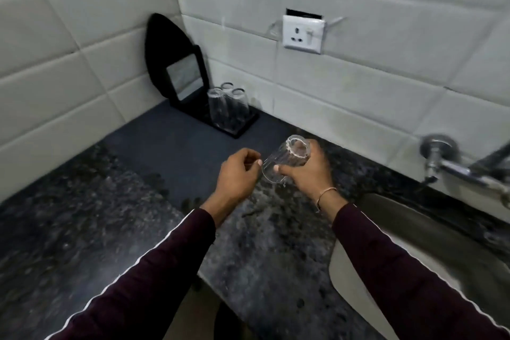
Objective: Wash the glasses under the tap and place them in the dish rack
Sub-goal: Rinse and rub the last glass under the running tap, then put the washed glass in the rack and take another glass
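My right hand [309, 171] grips a clear drinking glass [289, 157] tilted on its side above the dark counter, base pointing away and up, rim toward my left hand. My left hand [237, 174] hovers beside the glass's rim with fingers loosely curled; its thumb seems to touch the rim, and blur hides whether it pinches it. Three clear glasses [227, 107] stand upside down on a black dish rack [242, 125] in the far corner. The tap [463, 171] juts from the wall at the right, above the steel sink [430, 251].
A dark speckled stone counter [82, 229] runs from the left wall to the sink. A black stand with a small mirror [182, 77] leans in the corner behind the rack. A white wall socket [303, 33] sits on the tiled wall.
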